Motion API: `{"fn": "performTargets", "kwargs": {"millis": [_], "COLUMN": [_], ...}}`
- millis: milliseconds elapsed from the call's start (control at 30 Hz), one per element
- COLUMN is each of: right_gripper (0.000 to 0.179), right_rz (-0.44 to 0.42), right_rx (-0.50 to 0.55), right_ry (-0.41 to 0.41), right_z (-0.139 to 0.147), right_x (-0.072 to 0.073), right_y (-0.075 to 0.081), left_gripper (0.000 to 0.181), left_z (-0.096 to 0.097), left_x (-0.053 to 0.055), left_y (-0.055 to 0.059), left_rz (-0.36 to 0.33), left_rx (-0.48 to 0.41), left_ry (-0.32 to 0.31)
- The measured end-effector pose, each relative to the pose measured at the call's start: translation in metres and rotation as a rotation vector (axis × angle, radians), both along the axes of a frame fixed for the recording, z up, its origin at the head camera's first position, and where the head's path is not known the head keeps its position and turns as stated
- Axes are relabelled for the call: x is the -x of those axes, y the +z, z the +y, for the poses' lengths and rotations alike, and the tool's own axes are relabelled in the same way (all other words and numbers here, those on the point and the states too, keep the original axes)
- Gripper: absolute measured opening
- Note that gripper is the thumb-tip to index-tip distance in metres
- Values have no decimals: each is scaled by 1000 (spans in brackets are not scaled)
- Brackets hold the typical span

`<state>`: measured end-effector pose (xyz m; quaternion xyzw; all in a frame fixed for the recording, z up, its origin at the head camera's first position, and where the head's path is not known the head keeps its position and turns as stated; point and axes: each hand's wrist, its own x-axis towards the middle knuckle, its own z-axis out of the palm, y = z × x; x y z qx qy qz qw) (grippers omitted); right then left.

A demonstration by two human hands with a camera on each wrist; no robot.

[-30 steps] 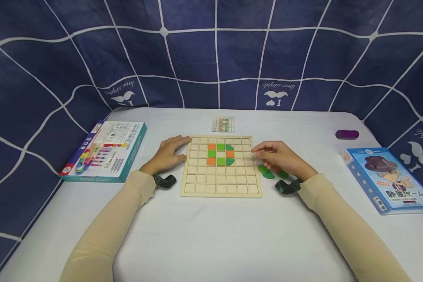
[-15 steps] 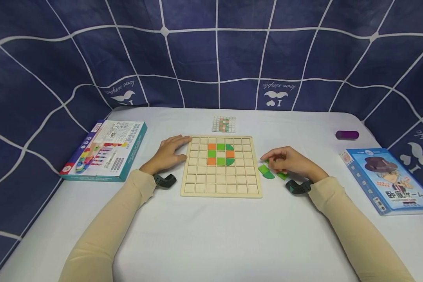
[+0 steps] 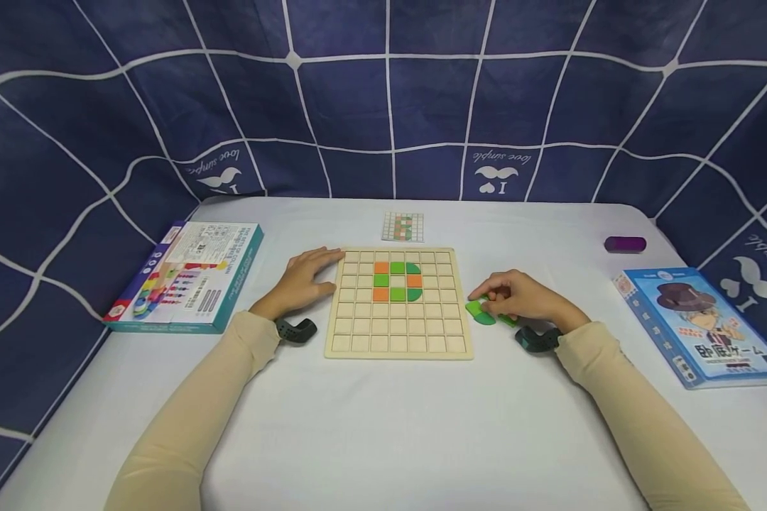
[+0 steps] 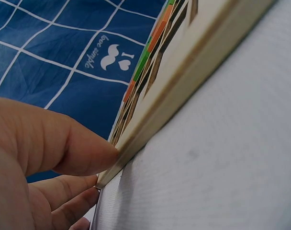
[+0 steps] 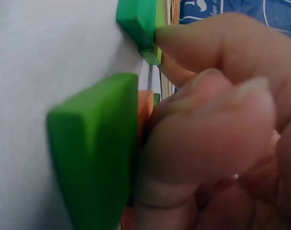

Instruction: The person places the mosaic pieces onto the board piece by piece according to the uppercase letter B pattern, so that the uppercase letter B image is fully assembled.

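Observation:
A wooden grid board (image 3: pixel 399 345) lies on the table with orange and green tiles set in its upper middle cells. My left hand (image 3: pixel 299 282) rests at the board's left edge; the left wrist view has its thumb (image 4: pixel 88 151) against the side of the wood. Right of the board, my right hand (image 3: pixel 524 297) pinches a light green square tile (image 3: pixel 474 308) between thumb and index finger. That tile overlaps a darker green rounded tile (image 3: pixel 484 319). Another green tile (image 5: pixel 97 143) and an orange one (image 5: pixel 144 108) lie under the curled fingers, partly hidden.
A small pattern card (image 3: pixel 403 227) lies behind the board. On the left is a game box (image 3: pixel 188 277); on the right are a blue game box (image 3: pixel 703 326) and a purple cylindrical object (image 3: pixel 625 245). A blue checked cloth (image 3: pixel 422 92) hangs behind the table.
My right hand has drawn back from the board's right edge to the loose tiles and closed its thumb and index finger on the light green one. My left hand stays put.

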<state>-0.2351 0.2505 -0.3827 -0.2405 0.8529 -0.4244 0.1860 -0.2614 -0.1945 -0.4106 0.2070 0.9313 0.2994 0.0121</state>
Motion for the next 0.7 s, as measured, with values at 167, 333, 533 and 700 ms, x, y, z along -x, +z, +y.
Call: {"fn": "performTargets", "kwargs": {"millis": [167, 333, 533, 700], "right_gripper": [26, 26, 36, 38], "right_rz": [15, 30, 2, -4], "right_rx": [-12, -20, -11, -21], "right_ry": [-63, -104, -87, -95], "right_z": [-4, -5, -2, -2], "right_x": [-1, -1, 0, 0], "right_y": [0, -1, -1, 0], "left_gripper": [73, 74, 73, 73], "left_z": [-1, -1, -2, -1], "left_x": [-1, -1, 0, 1], "left_y": [0, 0, 0, 0], "left_rz": [-1, -4, -2, 2], "left_rx": [-2, -5, -7, -5], "left_ry": [2, 1, -7, -9]}}
